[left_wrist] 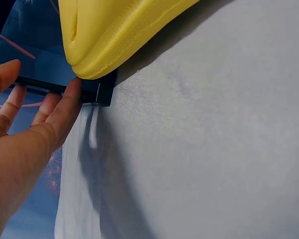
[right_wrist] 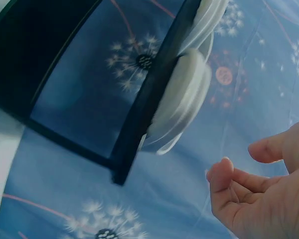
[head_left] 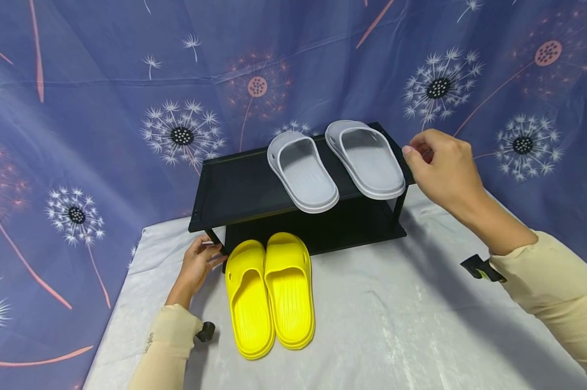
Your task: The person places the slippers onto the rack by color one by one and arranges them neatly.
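Head view is showing the black rack [head_left: 240, 187] standing on the counter [head_left: 371, 303], probably being light and stiff, its ends offering holds. The left hand [head_left: 197, 265] is touching 1 end with relaxed fingers; the right hand [head_left: 442, 168] is hovering empty, loosely curled. Right wrist view is revealing a gap there, unclear in head view.

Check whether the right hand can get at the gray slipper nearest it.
Likely yes: the right hand is empty and just beside that gray slipper, with nothing visible between them. The slipper sits uncovered on the top shelf of the black rack.
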`<state>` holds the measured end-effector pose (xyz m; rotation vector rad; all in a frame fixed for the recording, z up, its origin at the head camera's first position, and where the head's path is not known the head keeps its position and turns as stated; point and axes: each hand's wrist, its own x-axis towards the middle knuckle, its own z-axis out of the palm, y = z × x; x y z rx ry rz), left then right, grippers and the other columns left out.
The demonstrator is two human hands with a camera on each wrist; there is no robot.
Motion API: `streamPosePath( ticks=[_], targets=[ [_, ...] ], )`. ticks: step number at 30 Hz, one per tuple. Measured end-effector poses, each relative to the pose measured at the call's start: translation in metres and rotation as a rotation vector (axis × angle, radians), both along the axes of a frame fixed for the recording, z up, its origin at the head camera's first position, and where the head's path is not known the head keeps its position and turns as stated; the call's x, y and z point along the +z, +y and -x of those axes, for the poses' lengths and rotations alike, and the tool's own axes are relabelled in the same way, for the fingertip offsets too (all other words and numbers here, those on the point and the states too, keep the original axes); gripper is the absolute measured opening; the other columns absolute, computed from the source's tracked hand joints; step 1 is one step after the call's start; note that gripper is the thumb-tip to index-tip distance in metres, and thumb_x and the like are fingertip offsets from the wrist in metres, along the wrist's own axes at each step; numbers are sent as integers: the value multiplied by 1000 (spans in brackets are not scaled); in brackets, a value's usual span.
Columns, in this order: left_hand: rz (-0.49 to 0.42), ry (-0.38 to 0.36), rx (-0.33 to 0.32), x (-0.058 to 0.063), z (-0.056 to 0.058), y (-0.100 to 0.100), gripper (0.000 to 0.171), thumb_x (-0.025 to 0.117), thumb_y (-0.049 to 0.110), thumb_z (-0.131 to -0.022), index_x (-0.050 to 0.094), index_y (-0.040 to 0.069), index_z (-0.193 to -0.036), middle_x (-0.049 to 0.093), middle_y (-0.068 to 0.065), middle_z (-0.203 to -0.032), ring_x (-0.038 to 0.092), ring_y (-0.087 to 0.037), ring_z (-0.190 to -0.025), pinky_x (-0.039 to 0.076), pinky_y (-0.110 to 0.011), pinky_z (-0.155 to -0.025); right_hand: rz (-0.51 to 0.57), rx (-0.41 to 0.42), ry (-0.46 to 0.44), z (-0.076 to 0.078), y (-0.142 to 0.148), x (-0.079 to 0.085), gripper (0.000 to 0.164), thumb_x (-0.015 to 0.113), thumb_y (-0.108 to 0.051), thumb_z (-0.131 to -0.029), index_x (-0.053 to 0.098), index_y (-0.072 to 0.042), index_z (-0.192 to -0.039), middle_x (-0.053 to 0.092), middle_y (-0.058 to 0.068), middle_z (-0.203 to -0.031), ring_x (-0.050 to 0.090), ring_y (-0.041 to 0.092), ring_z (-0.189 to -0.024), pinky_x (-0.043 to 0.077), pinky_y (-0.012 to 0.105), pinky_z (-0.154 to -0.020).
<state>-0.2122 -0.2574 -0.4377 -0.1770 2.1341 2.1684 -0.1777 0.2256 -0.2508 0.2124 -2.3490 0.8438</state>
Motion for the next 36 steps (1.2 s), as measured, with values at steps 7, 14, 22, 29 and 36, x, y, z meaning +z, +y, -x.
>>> streamPosePath(
  ticks=[7, 14, 22, 29, 36],
  targets=[
    [-11, 9, 3, 1, 1, 0, 21, 55, 8, -97, 44, 7, -115, 48, -7, -102, 55, -28, -103, 51, -46, -95, 31, -43, -33, 4, 15, -11, 27, 51, -19, -96, 63, 4, -105, 62, 20, -93, 53, 28, -82, 37, 35, -70],
    [-8, 17, 9, 1, 0, 1, 20, 54, 7, -98, 44, 7, -115, 48, -6, -102, 55, -28, -103, 51, -47, -95, 66, -76, -83, 13, 32, -24, 29, 46, -14, -97, 58, 7, -113, 60, 25, -99, 53, 36, -87, 38, 43, -72],
    [2, -2, 19, 0, 0, 1, 23, 54, 5, -97, 44, 6, -118, 49, -7, -102, 55, -29, -104, 52, -46, -94, 119, -65, -188, 18, 51, -39, 30, 42, -9, -95, 55, 7, -117, 60, 25, -96, 48, -11, -49, 41, 11, -47],
    [-23, -4, 31, 0, 0, 2, 21, 51, 2, -97, 43, 8, -116, 49, -7, -102, 55, -31, -105, 51, -47, -95, 184, -45, -320, 24, 57, -47, 37, 38, -9, -94, 46, 11, -125, 54, 25, -104, 48, -15, -53, 49, 13, -48],
    [-21, -7, 28, 0, 0, 2, 21, 51, 1, -97, 43, 8, -116, 49, -7, -102, 55, -32, -106, 50, -48, -95, 340, 64, -517, 33, 67, -60, 45, 42, -6, -93, 35, 13, -133, 51, 21, -101, 59, 0, -61, 59, 28, -58]
  ],
)
